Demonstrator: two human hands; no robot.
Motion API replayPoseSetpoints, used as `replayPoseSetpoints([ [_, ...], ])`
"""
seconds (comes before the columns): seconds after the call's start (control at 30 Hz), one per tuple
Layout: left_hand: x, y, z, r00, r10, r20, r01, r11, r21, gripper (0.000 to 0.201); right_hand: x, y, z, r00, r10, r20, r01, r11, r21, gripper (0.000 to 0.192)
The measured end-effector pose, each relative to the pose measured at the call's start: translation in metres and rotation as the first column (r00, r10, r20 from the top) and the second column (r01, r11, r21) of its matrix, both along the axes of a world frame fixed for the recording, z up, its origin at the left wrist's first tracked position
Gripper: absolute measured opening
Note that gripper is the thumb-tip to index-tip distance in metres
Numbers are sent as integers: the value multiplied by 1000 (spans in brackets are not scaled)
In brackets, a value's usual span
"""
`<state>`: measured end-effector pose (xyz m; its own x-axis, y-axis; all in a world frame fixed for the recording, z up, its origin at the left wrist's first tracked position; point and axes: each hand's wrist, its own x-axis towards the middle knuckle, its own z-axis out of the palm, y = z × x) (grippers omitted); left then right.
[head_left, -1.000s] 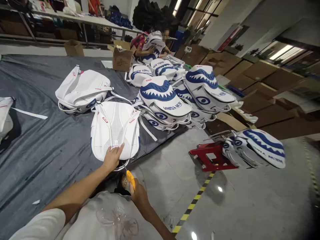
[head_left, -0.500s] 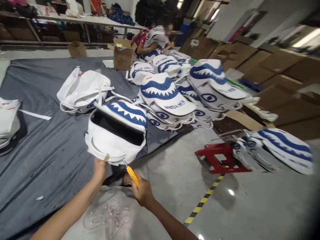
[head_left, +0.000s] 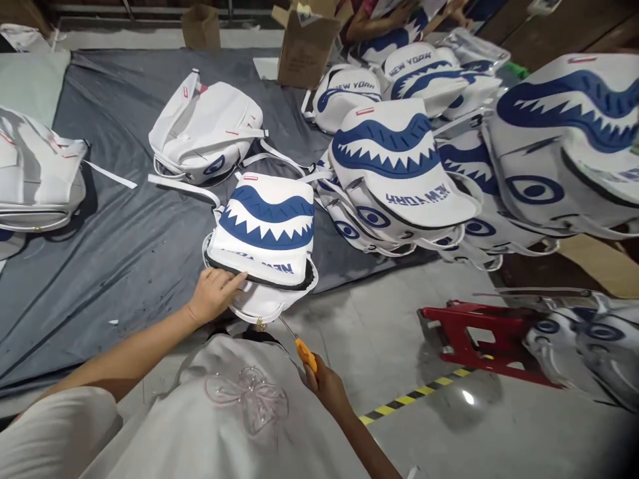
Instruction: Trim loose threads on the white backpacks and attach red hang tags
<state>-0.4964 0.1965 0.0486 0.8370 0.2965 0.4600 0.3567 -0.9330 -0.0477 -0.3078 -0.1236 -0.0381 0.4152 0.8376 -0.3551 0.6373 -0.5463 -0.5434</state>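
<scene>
In front of me at the edge of the table cover is a white backpack [head_left: 269, 213] with a blue-and-white shark-mouth pattern and upside-down "NEW YORK" lettering. My left hand [head_left: 215, 295] grips the lower edge of its front panel, fingers on top along the dark zip opening. Low on the right, my right hand [head_left: 327, 384] is closed round an orange-handled tool [head_left: 305, 354] with a thin metal shaft. The shaft's tip is near the bag's bottom edge; whether it touches is unclear.
Similar backpacks lie in a stack [head_left: 384, 150] to the right, with another backpack [head_left: 207, 130] behind and one [head_left: 40, 173] at far left. A red stool [head_left: 482, 332] with bags on it stands on the floor. An open carton [head_left: 307, 50] and a person's arm [head_left: 374, 26] are behind.
The bag's front panel, lifted open before, now lies down over the opening. My left hand moved from the bottom handle up to the panel edge. The view tilted downward.
</scene>
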Motion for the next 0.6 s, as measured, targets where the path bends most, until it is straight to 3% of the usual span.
replayPoseSetpoints([
  [0.1, 0, 11, 14, 996, 56, 64, -62, 994, 85, 36, 2, -20, -2, 999, -34, -32, 37, 996, 82, 47],
  [0.2, 7, 22, 24, 972, 200, 123, -207, 977, 51, 38, 7, -28, 1, 991, -127, -31, 130, 980, 149, 49],
  [0.3, 29, 33, 31, 982, 179, -53, -186, 955, -231, 45, 12, -16, 13, 984, -172, -55, 180, 960, 217, 50],
  [0.37, 48, 38, 40, 969, 183, -165, -240, 852, -466, 32, 14, 0, 22, 985, -152, -83, 170, 940, 297, 49],
  [0.4, 56, 40, 47, 956, 241, -167, -293, 792, -536, 26, 15, 9, 27, 986, -144, -90, 166, 926, 340, 49],
  [0.43, 64, 40, 56, 939, 317, -133, -334, 751, -569, 26, 17, 18, 32, 986, -143, -86, 165, 913, 373, 49],
  [0.47, 71, 39, 65, 924, 376, -71, -347, 744, -571, 29, 19, 27, 36, 987, -148, -68, 163, 908, 387, 49],
  [0.53, 83, 33, 83, 937, 342, 69, -267, 830, -490, 29, 28, 48, 48, 989, -145, 0, 136, 931, 339, 48],
  [0.6, 96, 20, 95, 978, 161, 131, -109, 935, -338, 26, 41, 78, 62, 990, -106, 94, 86, 977, 197, 45],
])
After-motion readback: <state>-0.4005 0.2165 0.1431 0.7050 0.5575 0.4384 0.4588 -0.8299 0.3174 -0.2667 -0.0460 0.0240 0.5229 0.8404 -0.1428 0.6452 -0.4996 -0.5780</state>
